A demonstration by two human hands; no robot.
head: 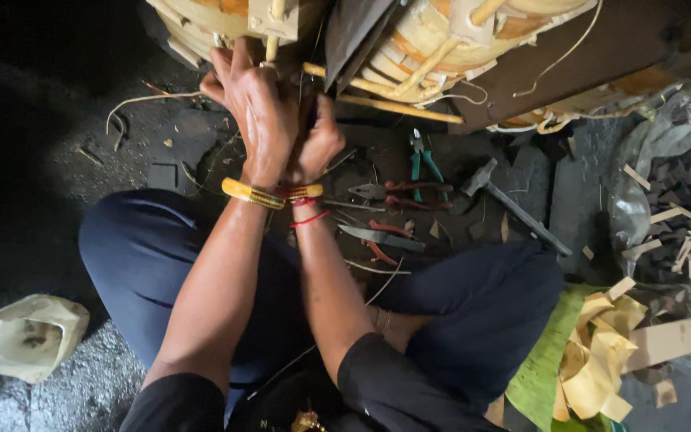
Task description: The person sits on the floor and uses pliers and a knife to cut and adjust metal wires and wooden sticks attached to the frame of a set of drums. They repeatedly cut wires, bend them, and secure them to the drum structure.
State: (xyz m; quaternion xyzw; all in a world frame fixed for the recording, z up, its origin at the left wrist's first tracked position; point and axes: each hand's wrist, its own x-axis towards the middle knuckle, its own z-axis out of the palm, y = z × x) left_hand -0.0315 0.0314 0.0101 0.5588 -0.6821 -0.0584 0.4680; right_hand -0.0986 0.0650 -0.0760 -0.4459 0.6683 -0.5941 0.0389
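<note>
Watching from beside the seated person, I see both hands bunched together at the upper middle of the frame, right against the big round pale bamboo-strip frame (409, 36) that fills the top edge. The left hand (256, 108) is clenched around a thin pale bamboo stick (272, 44) poking down from the frame's edge, knuckles up. The right hand (317, 144) is tucked just behind it, fist closed, but I can't tell what it has hold of since the left hand covers it.

My guess is that the stick handles light and springy, stiff along its length but happy to split, so holding it low near the joint seems smart. The frame itself looks bulky but not heavy, and the strip edges are probably sharp.

On the dark ground in the middle of the frame, well apart from the hands, lie green-handled pliers (424, 164), a grey steel hammer (509, 204) and a flat-bladed knife (381, 238). Yellowish shavings (601, 364) pile up lower right.
</note>
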